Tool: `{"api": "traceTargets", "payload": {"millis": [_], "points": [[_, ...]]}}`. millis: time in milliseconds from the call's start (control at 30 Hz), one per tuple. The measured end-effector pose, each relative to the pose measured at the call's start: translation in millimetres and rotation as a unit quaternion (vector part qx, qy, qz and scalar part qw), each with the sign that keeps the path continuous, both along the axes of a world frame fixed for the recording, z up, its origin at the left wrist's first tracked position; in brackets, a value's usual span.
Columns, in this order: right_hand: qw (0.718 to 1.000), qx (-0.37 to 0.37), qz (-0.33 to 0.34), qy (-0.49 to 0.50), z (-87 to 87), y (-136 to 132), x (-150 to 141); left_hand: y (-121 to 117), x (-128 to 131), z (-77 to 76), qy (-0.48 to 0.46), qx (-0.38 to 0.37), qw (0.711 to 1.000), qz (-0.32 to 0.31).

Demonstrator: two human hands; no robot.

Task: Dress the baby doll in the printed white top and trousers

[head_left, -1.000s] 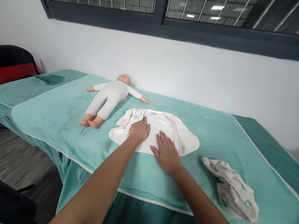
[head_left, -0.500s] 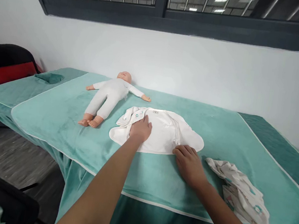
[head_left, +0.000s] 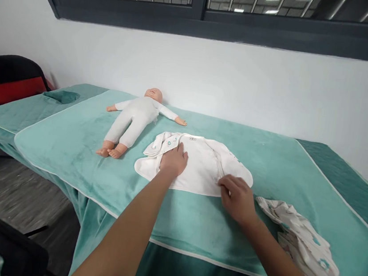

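A white baby shirt (head_left: 201,162) lies spread on the green bed cover (head_left: 194,220), its printed left side folded over. My left hand (head_left: 173,160) rests flat on the inside of the shirt, fingers stretched out beside the folded flap. At the shirt's lower right edge, my right hand (head_left: 237,198) pinches the fabric between thumb and fingers. Behind and to the left, a baby doll (head_left: 136,114) in a white suit lies on its back with arms spread. A crumpled printed baby garment (head_left: 308,243) lies to the right of my right forearm.
A white wall (head_left: 211,83) with a dark-framed window (head_left: 198,23) stands behind the bed. At the left are a black and red bag or seat (head_left: 9,83) and a dark green cloth (head_left: 61,96). A black chair (head_left: 3,245) with cloth on it is at lower left.
My right hand has shifted slightly right and up, now pinching the shirt's edge with fingers more curled. My left hand stays on the shirt; the doll has not moved.
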State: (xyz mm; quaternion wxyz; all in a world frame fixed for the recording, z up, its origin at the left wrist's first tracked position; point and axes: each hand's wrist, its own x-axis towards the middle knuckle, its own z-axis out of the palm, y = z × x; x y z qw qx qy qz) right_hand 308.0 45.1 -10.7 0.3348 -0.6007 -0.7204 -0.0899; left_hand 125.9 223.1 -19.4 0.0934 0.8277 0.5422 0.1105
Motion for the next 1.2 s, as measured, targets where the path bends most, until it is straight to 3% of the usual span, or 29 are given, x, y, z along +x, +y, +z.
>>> {"api": "traceTargets", "payload": {"millis": [133, 233, 367, 600, 733, 867, 1033, 1200], "points": [[0.976, 0.019, -0.163, 0.144, 12.6, 39.5, 42.1, 0.3, 0.3, -0.2, 0.001, 0.009, 1.000, -0.003], [0.934, -0.094, -0.269, 0.217, 10.3, 72.8, 83.0, 0.4, 0.4, -0.3, 0.000, 0.013, 1.000, -0.003], [0.934, -0.189, -0.208, 0.220, 1.1, 92.1, 107.4, 0.5, 0.1, -1.5, -0.006, 0.013, 1.000, 0.002], [0.932, -0.265, -0.091, 0.231, -1.4, 78.6, 94.0, 1.2, 0.1, -1.5, -0.008, 0.013, 1.000, 0.004], [0.945, -0.223, -0.141, 0.194, -1.7, 67.2, 78.8, 0.8, -0.1, -0.8, -0.012, 0.024, 1.000, 0.002], [0.932, -0.175, -0.214, 0.234, 0.1, 59.6, 78.3, 0.1, -0.6, -0.2, -0.013, 0.024, 1.000, 0.001], [0.902, -0.110, -0.256, 0.331, 6.5, 68.8, 115.8, 0.1, -0.5, -1.1, -0.013, 0.022, 1.000, 0.004], [0.873, 0.031, -0.310, 0.376, -2.7, 77.1, 150.9, 1.6, 0.4, -3.2, -0.008, 0.018, 1.000, 0.013]]}}
